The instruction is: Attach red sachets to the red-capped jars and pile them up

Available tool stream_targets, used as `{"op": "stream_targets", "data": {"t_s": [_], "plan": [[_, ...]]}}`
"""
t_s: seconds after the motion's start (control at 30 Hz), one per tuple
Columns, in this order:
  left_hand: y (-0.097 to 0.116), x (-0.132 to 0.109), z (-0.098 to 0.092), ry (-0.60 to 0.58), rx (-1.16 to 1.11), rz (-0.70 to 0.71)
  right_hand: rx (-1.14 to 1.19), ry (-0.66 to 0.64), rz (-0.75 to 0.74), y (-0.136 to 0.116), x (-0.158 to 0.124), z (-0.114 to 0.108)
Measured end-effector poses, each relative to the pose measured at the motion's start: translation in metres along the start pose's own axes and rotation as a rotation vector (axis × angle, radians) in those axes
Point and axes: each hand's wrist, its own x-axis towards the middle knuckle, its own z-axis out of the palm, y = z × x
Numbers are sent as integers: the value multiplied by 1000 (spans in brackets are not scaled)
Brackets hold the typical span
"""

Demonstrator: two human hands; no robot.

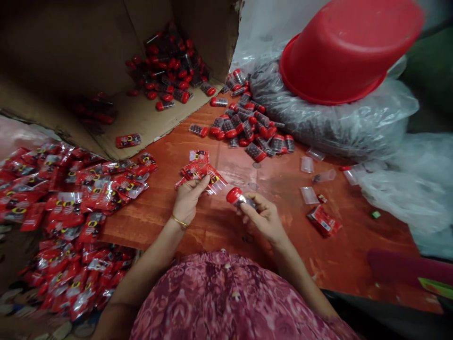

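My right hand [264,217] is closed around a small clear bottle [235,195] with a red cap, its dark contents partly hidden by my fingers. The cap end points up and left. My left hand [189,198] pinches a red printed plastic packet [216,176] between thumb and fingers, just left of the bottle. More red packets [194,166] lie on the table beyond that hand. Bottle and packet are apart. A pile of similar red-capped bottles [247,123] lies further back on the table.
A cardboard box [198,107] on its side holds many red-capped bottles. Red packets [95,189] heap at left. A red tub [339,52] rests upside down on a bulging clear plastic bag [318,123]. Clear empty containers [308,194] and a red packet [323,221] lie right.
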Motion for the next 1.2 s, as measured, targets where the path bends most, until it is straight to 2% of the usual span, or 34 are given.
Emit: {"op": "stream_targets", "data": {"t_s": [0.1, 0.27, 0.5, 0.63, 0.7, 0.8, 0.83, 0.93, 1.0, 1.03, 1.13, 1.2], "plan": [[-3, -1, -1, -25, 62, 101, 46, -58, 70, -14, 1, 7], [-5, -3, -5, -69, 121, 154, 49, -24, 48, -14, 12, 13], [-16, -6, 5, -108, -57, 192, 133, -6, 16, -3, 16, 32], [-21, -9, 10, -128, -93, 102, 171, 151, -37, -2, 22, 45], [-20, -9, 10, -125, -112, 85, 147, 129, -69, -4, 25, 48], [-17, -9, 8, -99, -117, 88, 80, -19, -108, -6, 27, 51], [-17, -8, 8, -90, -115, 79, 69, -31, -112, -6, 27, 53], [-18, -5, 11, -101, -147, 31, 87, 95, -115, -5, 27, 59], [-18, -4, 12, -134, -196, -12, 137, 121, -106, -4, 28, 62], [-16, -3, 11, -147, -215, -37, 166, 80, -93, -3, 28, 61], [-11, -3, 8, -137, -229, -110, 227, -181, -30, -2, 27, 52], [-8, -4, 7, -118, -219, -133, 246, -280, -9, -1, 25, 46]]}}
